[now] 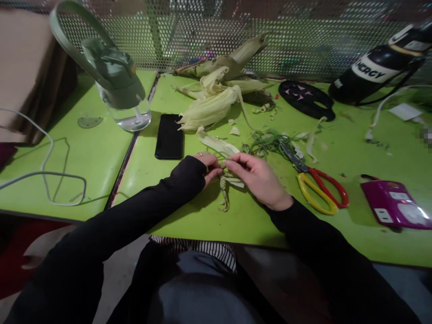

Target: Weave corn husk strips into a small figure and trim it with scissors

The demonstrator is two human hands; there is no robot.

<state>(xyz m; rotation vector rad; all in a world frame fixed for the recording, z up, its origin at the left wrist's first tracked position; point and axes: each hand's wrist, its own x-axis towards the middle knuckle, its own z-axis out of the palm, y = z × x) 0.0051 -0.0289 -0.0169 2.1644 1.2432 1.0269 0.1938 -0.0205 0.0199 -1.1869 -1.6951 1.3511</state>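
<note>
Close together over the front of the green table (189, 216), both hands pinch a piece of corn husk (222, 191) with a short braided tail hanging down. My left hand (209, 167), a ring on one finger, closes on it from the left. From the right, my right hand (258, 177) pinches it with thumb and forefinger. A pale husk strip (218, 143) extends up and left behind the fingers, which hide where the pieces meet. Just beyond lies a tangle of green strands (265, 141). Scissors (319, 186) with red and yellow handles rest right of my right hand.
A black phone (169, 137) and a pile of corn husks (212, 105) lie behind the hands. At left stand a water bottle (126, 90) and a cable (45, 173). Rightward are a black palette-shaped object (303, 96), a black bottle (371, 67) and a purple packet (396, 202).
</note>
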